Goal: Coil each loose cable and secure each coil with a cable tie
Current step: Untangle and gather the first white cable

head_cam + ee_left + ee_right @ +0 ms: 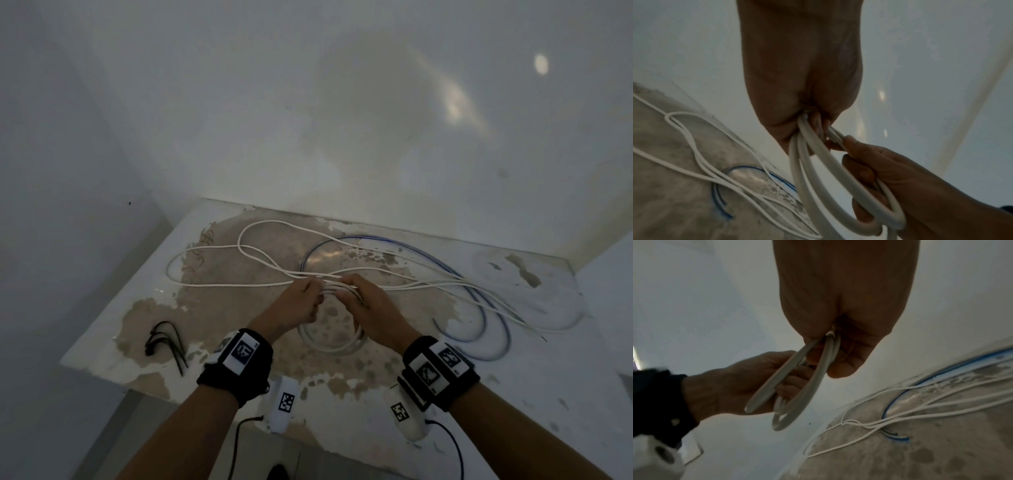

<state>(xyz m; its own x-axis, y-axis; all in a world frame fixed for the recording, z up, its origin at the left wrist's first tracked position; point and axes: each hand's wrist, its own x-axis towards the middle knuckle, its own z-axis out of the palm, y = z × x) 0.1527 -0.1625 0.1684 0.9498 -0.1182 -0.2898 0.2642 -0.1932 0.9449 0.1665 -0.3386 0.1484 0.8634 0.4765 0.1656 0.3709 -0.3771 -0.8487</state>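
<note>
A white cable [260, 260] lies in long loose loops across the worn table [113, 308]. Part of it is gathered into a small coil [337, 346] that hangs over the middle of the table. My left hand [301, 301] grips the top of the coil from the left, and my right hand [363, 301] grips it from the right, fingers curled round the strands. The left wrist view shows the white coil [818, 186] running through both fists; the right wrist view shows the same white coil [797, 394]. A blue cable [479, 284] lies looped behind and to the right.
A bunch of black cable ties [168, 342] lies near the table's front left edge. White walls close in the table at the back and on both sides. Loose white strands trail off to the right [513, 315].
</note>
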